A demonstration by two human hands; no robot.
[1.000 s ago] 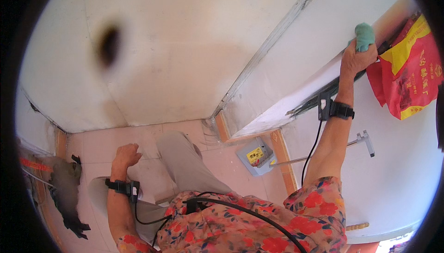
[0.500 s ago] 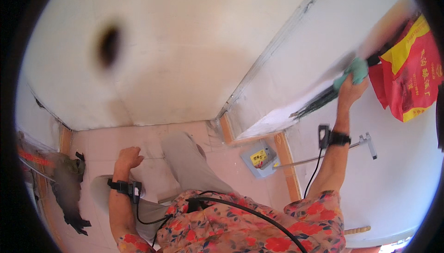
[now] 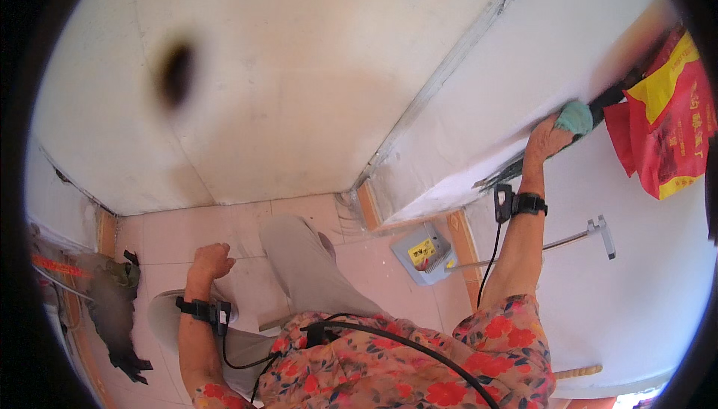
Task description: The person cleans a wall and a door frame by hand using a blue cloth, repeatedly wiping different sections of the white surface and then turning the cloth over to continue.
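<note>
My right hand (image 3: 544, 140) is raised against the white door (image 3: 486, 110), and my fingers are clenched around a teal cloth (image 3: 575, 117). The cloth bulges out past my fingertips, on the side away from my wrist, and presses on the door's dark edge strip (image 3: 609, 96). There is one cloth, and only that hand touches it.

My left hand (image 3: 211, 261) hangs low over the pale floor tiles (image 3: 161, 233), fingers curled loosely, grasping nothing that I can see. I wear two black wrist bands, one on each wrist (image 3: 523, 203), each with a black cable running down to my flowered shirt (image 3: 419, 364).

Just right of the cloth hangs one red bag (image 3: 662, 143) with a yellow panel at its top and yellow print across it; the bag is crumpled and tilted. On the floor beside the door's foot lies one grey square pack (image 3: 424, 253) with a small yellow label in its middle. One metal rod with a T-shaped end (image 3: 598, 231) stands out from the wall near my right forearm. A dark rag (image 3: 112, 312) lies at the far left.
</note>
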